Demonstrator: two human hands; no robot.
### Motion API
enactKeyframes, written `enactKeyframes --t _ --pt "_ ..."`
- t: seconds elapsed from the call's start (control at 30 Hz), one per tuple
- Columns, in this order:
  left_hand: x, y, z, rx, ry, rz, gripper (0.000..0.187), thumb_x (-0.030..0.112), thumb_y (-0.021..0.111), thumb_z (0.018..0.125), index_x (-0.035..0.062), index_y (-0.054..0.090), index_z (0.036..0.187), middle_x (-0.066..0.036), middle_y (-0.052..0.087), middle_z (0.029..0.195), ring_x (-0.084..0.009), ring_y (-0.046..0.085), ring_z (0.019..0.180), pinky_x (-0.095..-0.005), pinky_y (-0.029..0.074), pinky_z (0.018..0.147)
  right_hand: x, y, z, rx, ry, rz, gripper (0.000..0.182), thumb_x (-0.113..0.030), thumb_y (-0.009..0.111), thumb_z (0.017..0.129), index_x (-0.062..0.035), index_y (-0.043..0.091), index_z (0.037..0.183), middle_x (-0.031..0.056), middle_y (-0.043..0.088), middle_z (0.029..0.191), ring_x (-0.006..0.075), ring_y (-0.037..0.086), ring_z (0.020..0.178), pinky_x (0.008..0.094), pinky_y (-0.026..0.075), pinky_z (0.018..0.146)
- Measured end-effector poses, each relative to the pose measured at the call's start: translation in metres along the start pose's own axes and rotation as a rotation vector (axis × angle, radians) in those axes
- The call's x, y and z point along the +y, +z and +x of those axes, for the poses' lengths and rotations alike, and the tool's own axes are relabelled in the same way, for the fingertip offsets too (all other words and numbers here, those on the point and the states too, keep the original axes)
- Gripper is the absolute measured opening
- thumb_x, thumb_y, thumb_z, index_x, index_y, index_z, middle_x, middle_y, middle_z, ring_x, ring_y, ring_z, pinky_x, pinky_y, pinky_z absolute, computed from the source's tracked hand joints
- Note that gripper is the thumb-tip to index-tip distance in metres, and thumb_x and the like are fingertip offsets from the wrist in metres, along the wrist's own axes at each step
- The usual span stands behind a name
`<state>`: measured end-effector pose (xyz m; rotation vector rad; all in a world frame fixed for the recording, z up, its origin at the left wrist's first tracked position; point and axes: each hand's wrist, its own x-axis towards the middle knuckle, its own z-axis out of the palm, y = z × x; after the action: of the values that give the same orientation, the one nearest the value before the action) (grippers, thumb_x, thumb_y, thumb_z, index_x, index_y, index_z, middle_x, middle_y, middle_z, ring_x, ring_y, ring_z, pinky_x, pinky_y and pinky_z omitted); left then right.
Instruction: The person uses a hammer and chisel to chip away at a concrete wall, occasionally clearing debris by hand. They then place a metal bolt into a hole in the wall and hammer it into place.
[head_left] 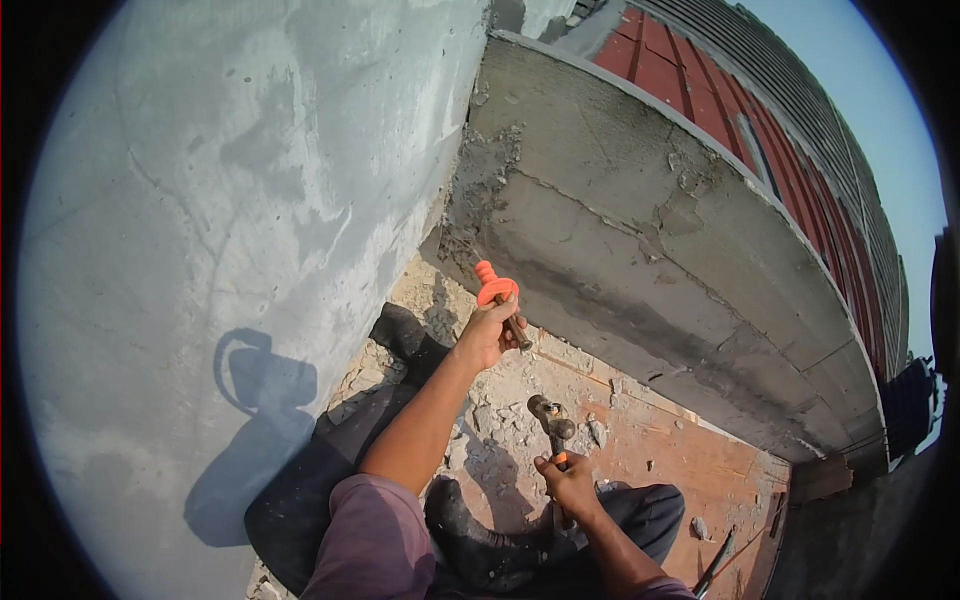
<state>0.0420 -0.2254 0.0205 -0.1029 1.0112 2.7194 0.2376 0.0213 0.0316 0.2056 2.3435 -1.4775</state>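
My left hand (487, 335) is closed around a chisel (495, 287) with an orange guard and grip. The chisel's far end points up and left to the rough, chipped corner of the concrete wall (600, 220); its metal butt sticks out below my fingers. Lower and to the right, my right hand (572, 484) grips a hammer (552, 418) by its handle, just under an orange band. The hammer head is raised above the rubble and apart from the chisel.
A smooth grey wall (200, 200) rises on the left. Broken concrete (490, 415) lies around my dark boots (470, 530). Wooden boards (660, 450) form the floor at the right, with a dark rod (715, 565) on them. Red roofing (680, 75) shows beyond the low wall.
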Motion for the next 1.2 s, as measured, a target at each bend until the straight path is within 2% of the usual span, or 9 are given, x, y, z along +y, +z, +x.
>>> enactKeyframes --t 0.33,0.53,0.67,0.73,0.87,0.93,1.0,1.1,1.2 --pt "0.032 -0.01 0.01 -0.13 0.12 -0.218 0.017 0.023 0.057 0.1 0.0065 0.056 0.101 -0.006 0.063 0.083 -0.0164 0.063 0.071 -0.0295 0.054 0.063 -0.038 -0.007 0.005 0.02 -0.069 -0.024 0.03 -0.025 0.075 0.089 -0.0013 0.062 0.075 0.0 0.056 0.06 0.0088 0.052 0.052 0.0269 0.043 0.049" --pt "0.048 -0.012 0.019 -0.139 0.153 -0.339 0.025 0.029 0.053 0.103 0.0057 0.061 0.105 -0.005 0.065 0.083 -0.0162 0.065 0.071 -0.0305 0.054 0.066 -0.059 0.004 0.006 -0.002 -0.121 0.056 0.03 -0.023 0.075 0.09 -0.0034 0.06 0.072 -0.0031 0.053 0.059 0.0068 0.046 0.05 0.0266 0.037 0.047" --pt "0.054 -0.004 0.016 -0.146 0.179 -0.405 0.029 0.031 0.053 0.103 0.0036 0.062 0.103 -0.004 0.065 0.082 -0.0156 0.066 0.073 -0.0308 0.057 0.067 -0.106 0.005 -0.008 -0.005 -0.471 0.14 0.025 -0.023 0.066 0.096 -0.0044 0.052 0.088 0.003 0.056 0.069 0.0126 0.055 0.061 0.029 0.045 0.058" --pt "0.057 -0.003 0.02 -0.21 0.204 -0.455 0.03 0.03 0.052 0.104 0.0029 0.063 0.099 -0.007 0.065 0.085 -0.0208 0.065 0.083 -0.0383 0.057 0.082 -0.131 -0.005 -0.008 -0.009 -0.791 0.068 0.031 -0.029 0.063 0.099 -0.0056 0.049 0.086 0.0036 0.05 0.068 0.0141 0.05 0.061 0.0311 0.045 0.061" --pt "0.064 0.007 0.027 -0.237 0.246 -0.577 0.032 0.029 0.05 0.105 0.0023 0.064 0.092 -0.009 0.064 0.083 -0.0278 0.065 0.094 -0.0483 0.052 0.099 -0.202 0.015 0.011 0.279 -1.375 0.398 0.038 -0.033 0.055 0.102 -0.0081 0.04 0.078 0.0026 0.044 0.065 0.0135 0.042 0.06 0.0328 0.043 0.063" --pt "0.067 0.015 0.024 -0.178 0.254 -0.598 0.034 0.029 0.049 0.105 0.0021 0.063 0.09 -0.009 0.063 0.082 -0.0275 0.065 0.093 -0.0484 0.053 0.099 -0.191 0.03 0.059 0.468 -1.378 0.318 0.034 -0.026 0.058 0.101 -0.0073 0.044 0.076 0.001 0.046 0.061 0.0128 0.043 0.055 0.0331 0.042 0.055" --pt "0.068 0.021 0.028 -0.125 0.269 -0.591 0.035 0.029 0.049 0.105 0.0016 0.063 0.088 -0.009 0.064 0.083 -0.0279 0.065 0.094 -0.0485 0.053 0.101 -0.179 0.036 0.093 0.048 -0.277 -0.255 0.029 -0.019 0.061 0.097 -0.0057 0.05 0.073 -0.0002 0.05 0.057 0.0114 0.044 0.048 0.0323 0.04 0.047" --pt "0.081 0.022 0.026 -0.132 0.302 -0.594 0.035 0.029 0.049 0.105 0.0011 0.062 0.088 -0.01 0.064 0.084 -0.0286 0.066 0.096 -0.048 0.053 0.101 -0.159 0.038 0.084 0.079 -0.3 -0.021 0.027 -0.014 0.067 0.092 -0.0035 0.055 0.071 0.0007 0.052 0.055 0.0103 0.047 0.046 0.0291 0.04 0.045" --pt "0.078 0.02 0.024 -0.154 0.292 -0.625 0.035 0.029 0.049 0.105 0.0001 0.062 0.089 -0.013 0.065 0.089 -0.0316 0.066 0.098 -0.0489 0.054 0.1 -0.18 0.027 0.041 0.148 -0.587 0.195 0.028 -0.014 0.065 0.094 -0.0061 0.049 0.072 0.0011 0.05 0.057 0.0106 0.048 0.048 0.0293 0.042 0.049"
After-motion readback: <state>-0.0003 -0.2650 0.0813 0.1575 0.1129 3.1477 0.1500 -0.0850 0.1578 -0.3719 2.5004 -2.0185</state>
